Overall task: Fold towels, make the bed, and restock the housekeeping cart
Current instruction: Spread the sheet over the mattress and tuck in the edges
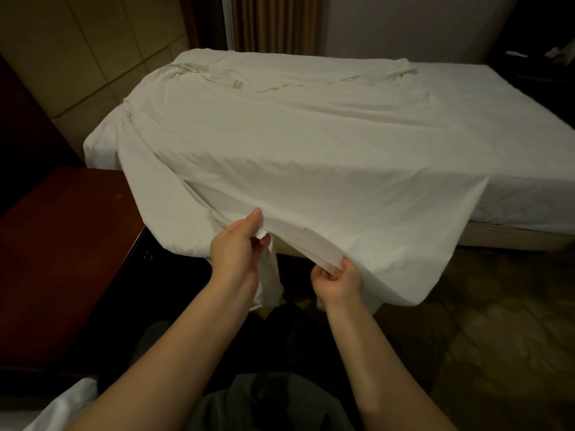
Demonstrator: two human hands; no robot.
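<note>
My left hand (236, 247) and right hand (337, 281) pinch the white sheet (295, 144) hem, lower centre; bed (529, 194) looks half made, untucked

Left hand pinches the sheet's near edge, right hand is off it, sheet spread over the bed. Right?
No. The right hand also grips the near edge of the sheet, as the head view shows. The left hand pinches that edge and the sheet lies spread over the bed.
</note>
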